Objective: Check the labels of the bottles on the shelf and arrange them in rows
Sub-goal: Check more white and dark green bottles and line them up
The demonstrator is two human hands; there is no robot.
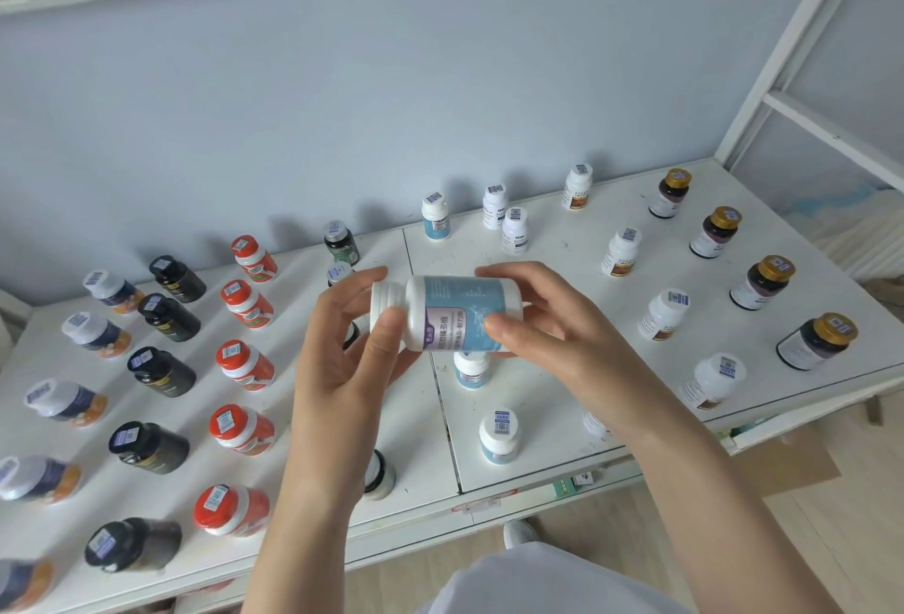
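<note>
Reading the label is the step in hand: the white bottle (460, 312) is held sideways in the air, pinched at the cap end by the left hand (352, 344) and at the base by the right hand (548, 320). Next, I judge, it should stand upright with the blue-labelled bottles (499, 437) just below both hands. The shelf (562, 254) has bare room beyond the right fingertips, and its front edge lies under the wrists.

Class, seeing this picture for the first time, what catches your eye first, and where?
First, the white bottle with a blue label, held sideways in mid-frame, the left hand at its cap end and the right hand at its base. Next, orange-red bottles in a row on the shelf at left, and gold-capped dark bottles along its right edge.
</note>
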